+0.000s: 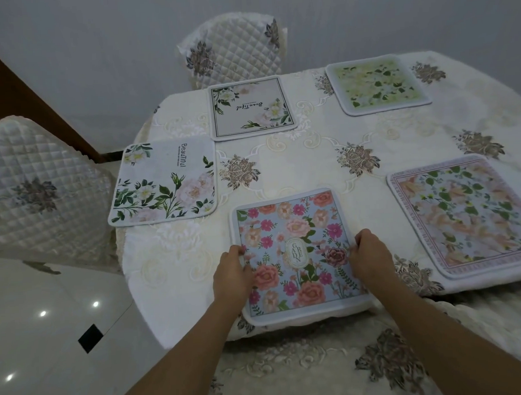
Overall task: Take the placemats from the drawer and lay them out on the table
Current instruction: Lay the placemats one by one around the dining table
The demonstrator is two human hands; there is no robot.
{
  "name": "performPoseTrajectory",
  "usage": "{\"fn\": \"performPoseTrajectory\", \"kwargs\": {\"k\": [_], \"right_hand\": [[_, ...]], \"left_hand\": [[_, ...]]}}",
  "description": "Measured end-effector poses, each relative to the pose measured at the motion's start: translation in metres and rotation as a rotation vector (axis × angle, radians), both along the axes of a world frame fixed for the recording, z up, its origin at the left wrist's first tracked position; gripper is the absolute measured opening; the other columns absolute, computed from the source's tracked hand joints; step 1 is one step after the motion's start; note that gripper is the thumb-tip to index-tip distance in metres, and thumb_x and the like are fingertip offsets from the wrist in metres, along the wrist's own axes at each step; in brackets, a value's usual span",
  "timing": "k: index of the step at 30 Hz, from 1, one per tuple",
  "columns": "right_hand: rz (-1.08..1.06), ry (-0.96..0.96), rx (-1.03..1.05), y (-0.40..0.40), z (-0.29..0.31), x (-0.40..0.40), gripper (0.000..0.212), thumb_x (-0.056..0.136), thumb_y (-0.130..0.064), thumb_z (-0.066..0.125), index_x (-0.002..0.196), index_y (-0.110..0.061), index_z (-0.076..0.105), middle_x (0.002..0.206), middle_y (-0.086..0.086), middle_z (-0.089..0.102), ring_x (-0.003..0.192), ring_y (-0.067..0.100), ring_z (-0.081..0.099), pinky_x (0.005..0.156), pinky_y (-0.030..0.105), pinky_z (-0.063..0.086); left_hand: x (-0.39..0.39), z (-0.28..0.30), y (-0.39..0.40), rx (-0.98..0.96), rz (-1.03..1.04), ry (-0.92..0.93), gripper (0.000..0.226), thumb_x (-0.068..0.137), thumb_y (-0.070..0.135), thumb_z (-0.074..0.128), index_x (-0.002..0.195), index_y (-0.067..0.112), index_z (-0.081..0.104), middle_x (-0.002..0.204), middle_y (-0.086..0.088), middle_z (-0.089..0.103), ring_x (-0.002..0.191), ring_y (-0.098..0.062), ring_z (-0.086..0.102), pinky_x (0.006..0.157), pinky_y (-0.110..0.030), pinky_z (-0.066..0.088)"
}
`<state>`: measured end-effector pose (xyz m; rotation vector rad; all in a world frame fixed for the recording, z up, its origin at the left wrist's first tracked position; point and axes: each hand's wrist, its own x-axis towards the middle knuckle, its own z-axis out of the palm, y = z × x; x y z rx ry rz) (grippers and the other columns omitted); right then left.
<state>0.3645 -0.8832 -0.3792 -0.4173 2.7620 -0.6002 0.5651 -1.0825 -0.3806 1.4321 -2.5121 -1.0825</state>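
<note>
Several square placemats lie on the table [311, 172]. Nearest me is a blue placemat [289, 226] with pink and orange flowers, flat at the table's front edge. My left hand [232, 275] grips its left edge and my right hand [370, 260] grips its right edge, fingers curled over the mat. A white placemat with green leaves [164, 183] lies at the left, a white framed one [251, 107] at the back, a green one [378, 85] at the back right, and a pink-bordered one [466, 213] at the right.
The table wears a cream embroidered cloth that hangs down in front of me. One quilted chair [43, 190] stands at the left and another [236, 47] at the far side. Glossy white floor [51, 323] lies to the left.
</note>
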Motion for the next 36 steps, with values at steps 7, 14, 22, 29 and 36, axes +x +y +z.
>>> {"fn": "performPoseTrajectory", "kwargs": {"k": [7,14,22,29,36], "right_hand": [[0.049,-0.01,-0.011,0.0,-0.001,0.009,0.021,0.089,-0.012,0.058,0.109,-0.006,0.05,0.096,0.005,0.046,0.084,0.022,0.046,0.069,0.034,0.042],[0.055,-0.005,0.069,-0.002,0.006,0.013,0.037,0.092,-0.016,0.055,0.127,-0.006,0.05,0.115,0.015,0.051,0.104,0.03,0.05,0.08,0.04,0.046],[0.155,0.048,0.036,-0.037,0.023,0.033,0.052,0.093,-0.027,0.051,0.141,-0.01,0.039,0.143,0.012,0.043,0.125,0.03,0.041,0.099,0.046,0.04],[0.331,0.047,-0.015,-0.098,0.062,0.055,0.06,0.099,-0.039,0.043,0.151,-0.016,0.026,0.159,0.007,0.021,0.146,0.027,0.017,0.117,0.042,0.018],[0.338,0.139,-0.074,-0.158,0.113,0.086,0.062,0.099,-0.044,0.043,0.152,-0.017,0.025,0.16,0.006,0.018,0.147,0.025,0.015,0.118,0.039,0.013]], "left_hand": [[0.009,0.001,-0.006,-0.044,-0.11,-0.062,0.034,0.095,0.025,0.057,0.127,0.023,0.047,0.112,0.0,0.054,0.082,-0.011,0.052,0.067,-0.025,0.041],[0.009,0.004,-0.009,-0.039,-0.146,-0.098,0.036,0.094,0.028,0.057,0.128,0.023,0.046,0.113,-0.002,0.054,0.087,-0.014,0.056,0.07,-0.026,0.044],[0.011,0.02,-0.026,-0.189,-0.165,-0.087,0.045,0.097,0.041,0.048,0.136,0.019,0.047,0.136,-0.004,0.048,0.119,-0.023,0.047,0.094,-0.038,0.044],[0.012,0.062,-0.067,-0.325,-0.244,-0.085,0.051,0.101,0.045,0.036,0.146,0.022,0.038,0.156,-0.006,0.03,0.141,-0.025,0.029,0.112,-0.043,0.027],[0.027,0.113,-0.13,-0.422,-0.302,-0.019,0.052,0.1,0.048,0.035,0.146,0.024,0.039,0.158,-0.006,0.028,0.144,-0.024,0.025,0.115,-0.043,0.02]]}}
